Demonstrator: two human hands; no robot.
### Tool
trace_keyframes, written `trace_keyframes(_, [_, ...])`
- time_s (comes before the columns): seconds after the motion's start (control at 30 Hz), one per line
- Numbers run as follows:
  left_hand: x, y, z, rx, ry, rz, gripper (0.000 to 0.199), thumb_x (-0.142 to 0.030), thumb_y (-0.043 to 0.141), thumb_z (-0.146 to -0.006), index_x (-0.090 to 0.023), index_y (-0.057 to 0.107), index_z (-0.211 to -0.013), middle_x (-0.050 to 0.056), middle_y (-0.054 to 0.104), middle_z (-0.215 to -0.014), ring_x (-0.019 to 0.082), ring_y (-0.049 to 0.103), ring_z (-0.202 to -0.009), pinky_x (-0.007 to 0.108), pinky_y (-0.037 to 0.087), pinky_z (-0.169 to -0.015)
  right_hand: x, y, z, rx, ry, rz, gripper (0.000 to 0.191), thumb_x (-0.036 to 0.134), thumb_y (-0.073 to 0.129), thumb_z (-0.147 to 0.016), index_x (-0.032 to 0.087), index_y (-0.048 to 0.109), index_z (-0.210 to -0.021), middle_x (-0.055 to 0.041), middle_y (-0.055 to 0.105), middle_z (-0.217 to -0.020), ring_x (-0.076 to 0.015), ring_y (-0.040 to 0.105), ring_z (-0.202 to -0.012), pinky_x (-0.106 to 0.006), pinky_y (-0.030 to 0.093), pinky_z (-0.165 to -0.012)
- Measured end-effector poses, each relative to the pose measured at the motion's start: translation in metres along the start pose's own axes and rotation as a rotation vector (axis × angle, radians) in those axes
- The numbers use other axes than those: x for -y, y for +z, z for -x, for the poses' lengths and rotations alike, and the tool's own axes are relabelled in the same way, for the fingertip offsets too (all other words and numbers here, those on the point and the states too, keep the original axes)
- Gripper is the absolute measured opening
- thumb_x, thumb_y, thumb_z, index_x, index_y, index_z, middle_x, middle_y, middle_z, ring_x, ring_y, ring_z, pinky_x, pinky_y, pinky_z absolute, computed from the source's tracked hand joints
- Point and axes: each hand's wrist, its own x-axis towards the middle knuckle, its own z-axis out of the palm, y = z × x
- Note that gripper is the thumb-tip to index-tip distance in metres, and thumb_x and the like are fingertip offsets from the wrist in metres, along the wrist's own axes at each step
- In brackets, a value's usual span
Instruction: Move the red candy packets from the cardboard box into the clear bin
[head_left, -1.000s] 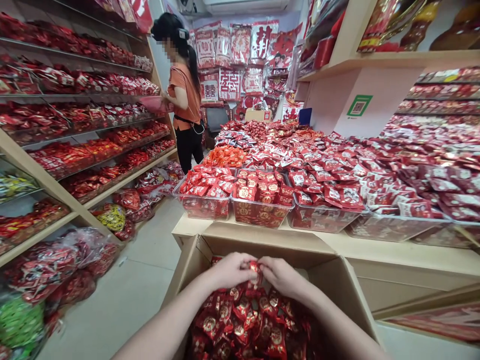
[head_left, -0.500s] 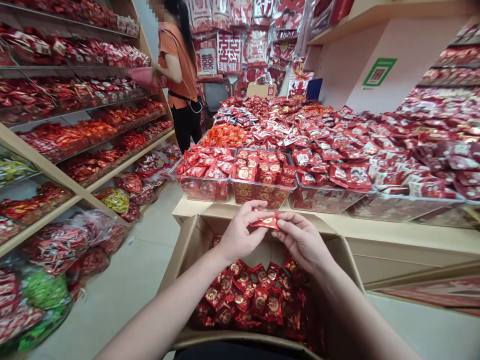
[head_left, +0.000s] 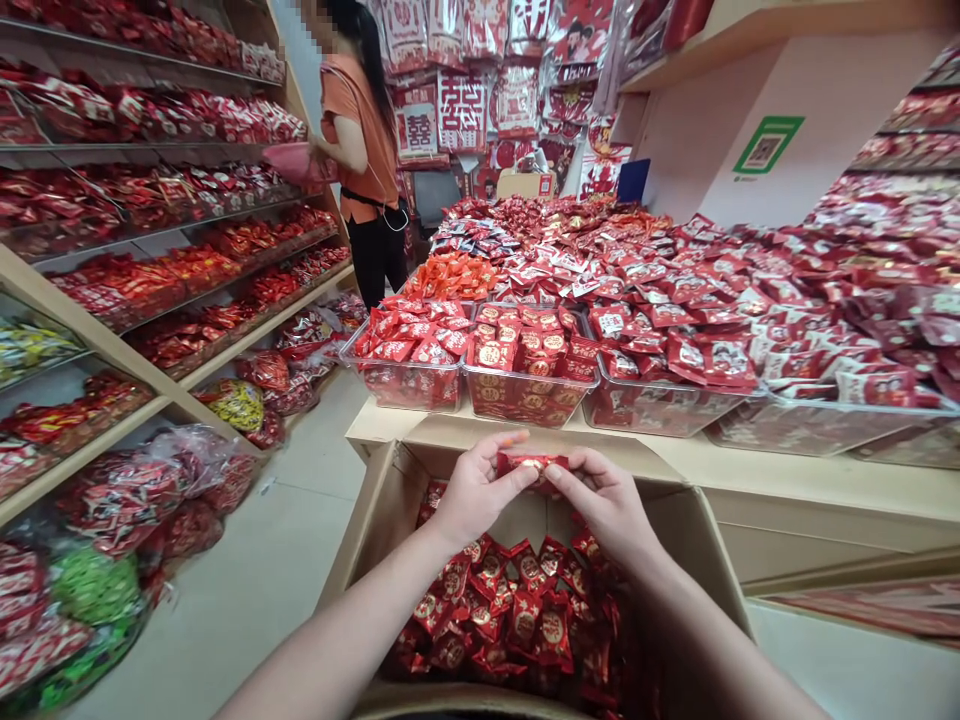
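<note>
A small red packet (head_left: pixel 534 468) with gold print is held between both hands, above an open cardboard box (head_left: pixel 365 515). My left hand (head_left: pixel 480 485) grips its left end, thumb on the front face. My right hand (head_left: pixel 604 492) pinches its right end between thumb and fingers. Inside the box lie several similar red and gold packets (head_left: pixel 517 600). Just beyond my hands, a clear bin (head_left: pixel 529 395) holds upright red and gold packets. Parts of the box's interior are hidden by my forearms.
Further clear bins (head_left: pixel 664 405) of red packets line the display table (head_left: pixel 810 500). Shelves (head_left: pixel 225 345) with packets stand at the left, bags (head_left: pixel 142 485) below them. A person in an orange top (head_left: pixel 364 150) stands at the back left.
The packet has been turned between my hands, and my left thumb has moved onto its front. The view has shifted slightly. The person at the back left still holds something pink.
</note>
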Motion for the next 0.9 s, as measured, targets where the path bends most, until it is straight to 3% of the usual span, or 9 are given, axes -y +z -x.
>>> trace_keyframes(0.13, [0.0,0.004,0.002,-0.104,-0.085,0.129,0.025,-0.02,0.067,-0.063,-0.013,0.06,-0.086,0.005,0.067,-0.08,0.014,0.061,-0.073,0.029,0.048,-0.073,-0.002,0.002,0.003,-0.032,-0.025,-0.07,0.011,0.025,0.063,-0.068,0.019,0.057,-0.062,0.0025,0.055,-0.068,-0.0096,0.05,-0.064,-0.022,0.042,-0.062])
trace_keyframes(0.3, [-0.007,0.001,0.003,-0.031,-0.26,0.304,0.033,-0.023,0.06,-0.071,-0.016,0.056,-0.102,0.005,0.066,-0.08,0.015,0.061,-0.072,0.028,0.049,-0.065,-0.008,0.003,0.005,-0.12,0.065,-0.174,0.014,0.026,0.064,-0.068,0.018,0.054,-0.063,0.0048,0.052,-0.059,-0.0069,0.044,-0.054,-0.02,0.036,-0.054])
trace_keyframes(0.5, [-0.006,-0.007,0.003,-0.021,-0.223,0.368,0.04,-0.031,0.048,-0.079,-0.022,0.043,-0.118,0.003,0.065,-0.076,0.017,0.062,-0.074,0.035,0.05,-0.067,-0.01,0.004,0.001,-0.143,0.084,-0.129,0.017,0.029,0.062,-0.069,0.016,0.054,-0.061,0.0031,0.053,-0.057,-0.0086,0.045,-0.053,-0.023,0.037,-0.055])
trace_keyframes(0.7, [0.005,-0.009,-0.001,-0.108,-0.125,0.101,0.041,-0.028,0.064,-0.066,-0.014,0.056,-0.104,0.001,0.063,-0.064,0.011,0.058,-0.059,0.025,0.046,-0.061,-0.012,0.008,0.002,-0.114,0.147,-0.086,0.021,0.033,0.06,-0.071,0.016,0.054,-0.059,0.0032,0.051,-0.052,-0.008,0.042,-0.05,-0.021,0.034,-0.051])
trace_keyframes(0.9, [0.007,-0.011,-0.001,-0.145,-0.09,0.059,0.047,-0.031,0.064,-0.066,-0.013,0.054,-0.108,0.0,0.061,-0.057,0.009,0.054,-0.052,0.023,0.042,-0.056,-0.013,0.01,0.005,-0.106,0.176,-0.173,0.021,0.033,0.062,-0.069,0.016,0.053,-0.06,0.0038,0.049,-0.054,-0.0072,0.04,-0.05,-0.021,0.033,-0.05])
